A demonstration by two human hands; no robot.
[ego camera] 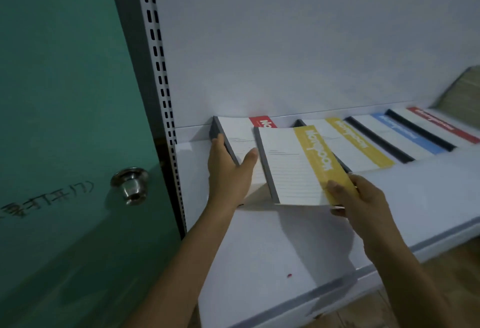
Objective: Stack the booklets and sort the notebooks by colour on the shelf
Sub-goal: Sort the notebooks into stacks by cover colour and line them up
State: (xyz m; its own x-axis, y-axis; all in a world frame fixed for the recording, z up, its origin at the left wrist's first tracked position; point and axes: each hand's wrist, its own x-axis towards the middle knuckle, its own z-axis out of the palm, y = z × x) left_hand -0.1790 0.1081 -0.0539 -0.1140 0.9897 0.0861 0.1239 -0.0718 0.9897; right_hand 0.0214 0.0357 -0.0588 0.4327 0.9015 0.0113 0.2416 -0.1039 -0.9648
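Sorting step, mid-placement: your right hand (363, 198) pinches the near corner of the white lined notebook with the yellow band (298, 161), thumb on top, fingers under. It hangs tilted just above the white metal shelf (272, 249), not set down. Your left hand (228, 169) grips the white notebook with the red band (239, 133) at 9 o'clock of it, fingers curled round the grey spine, thumb on the cover; that one sits by the back panel. At 2 o'clock of the held notebook lies a second yellow-banded notebook (350, 143), touching or partly under it, cannot tell which. Further toward 2 o'clock: a blue-banded notebook (397, 133), then another red-banded notebook (436, 122). Judgement: colours aren't grouped yet, since the two reds sit at opposite ends. The next move likely calls for laying the held yellow one square onto its yellow twin, edges aligned, with your left grip firm so the red one doesn't slide. No booklets that I can make out.
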